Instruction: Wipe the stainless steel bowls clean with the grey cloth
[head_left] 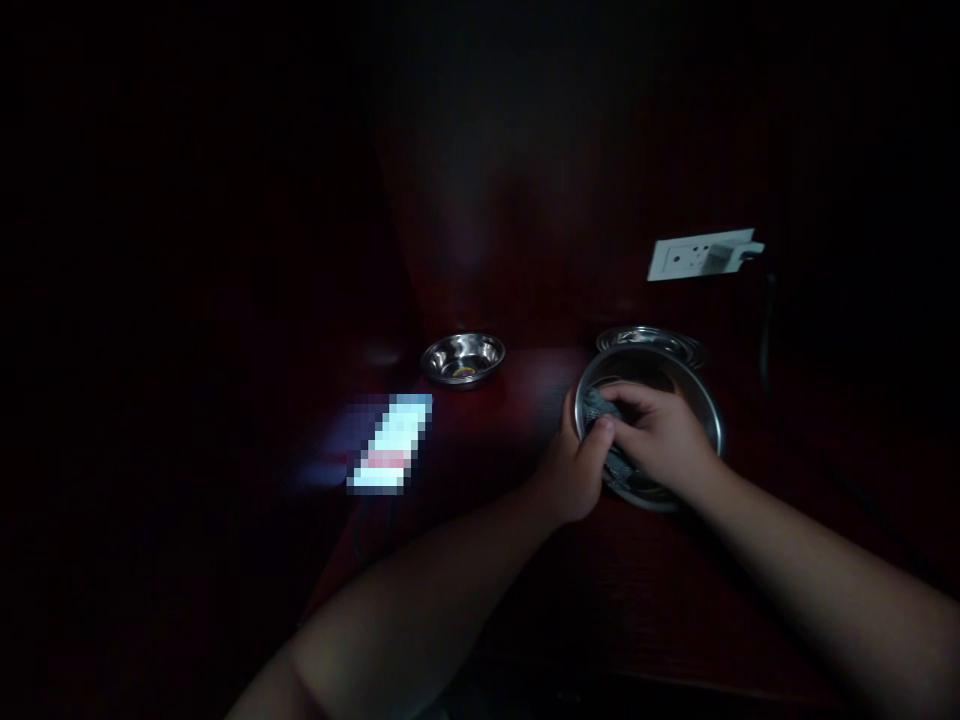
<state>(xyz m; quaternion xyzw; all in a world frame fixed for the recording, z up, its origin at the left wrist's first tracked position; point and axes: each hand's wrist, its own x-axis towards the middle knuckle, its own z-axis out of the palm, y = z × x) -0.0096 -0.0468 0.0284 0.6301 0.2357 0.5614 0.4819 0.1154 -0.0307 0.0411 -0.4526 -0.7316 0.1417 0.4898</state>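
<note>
A shiny steel bowl point(697, 405) is tilted with its mouth toward me. My left hand point(576, 475) is closed on its left rim, the thumb over the edge and the other fingers mostly hidden behind the wall. Inside the bowl, my right hand point(660, 430) pinches a crumpled grey cloth point(598, 405) against the inner left side. Part of the cloth hangs lower in the bowl, below my right hand's fingers. Most of the bowl's inside is dark or covered by my right hand.
A small steel bowl point(463, 375) with a coloured sticker stands at the back left. Behind the held bowl lies a steel plate point(652, 335). A lit, blurred-out phone point(394, 445) lies at left. A plug and cable sit in the wall socket point(686, 257). The dark red table point(637, 600) is dimly lit.
</note>
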